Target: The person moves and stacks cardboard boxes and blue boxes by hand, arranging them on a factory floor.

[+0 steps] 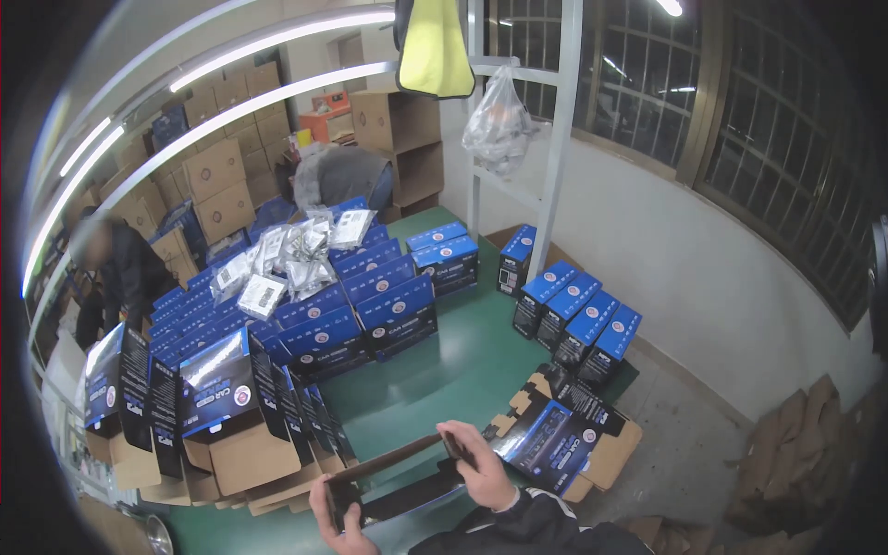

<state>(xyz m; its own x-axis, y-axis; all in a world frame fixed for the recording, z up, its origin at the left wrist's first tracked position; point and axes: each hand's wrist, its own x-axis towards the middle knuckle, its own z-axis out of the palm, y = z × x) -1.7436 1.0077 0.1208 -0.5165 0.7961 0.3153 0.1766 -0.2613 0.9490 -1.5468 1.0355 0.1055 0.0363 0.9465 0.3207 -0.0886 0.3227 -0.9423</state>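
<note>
An open cardboard product box [412, 498] is between my two hands above the near edge of the green table [407, 393]. My left hand [340, 520] grips its left end, with the thumb on the inner side. At the opposite end, my right hand [483, 470] holds a dark flap between thumb and fingers. The inside of the box is mostly shadowed, so its contents cannot be made out. Close to my right hand lies a flattened blue-and-black box [550, 444] with its brown flaps spread out. Left of my left hand, open printed boxes [217, 388] lean in a stack.
Rows of blue boxes [319, 338] fill the table's far left, with silver plastic packets [301, 254] on top. Closed boxes [585, 328] line the right edge near a metal post [558, 139]. Two people [125, 268] bend at the back, near brown cartons [217, 180].
</note>
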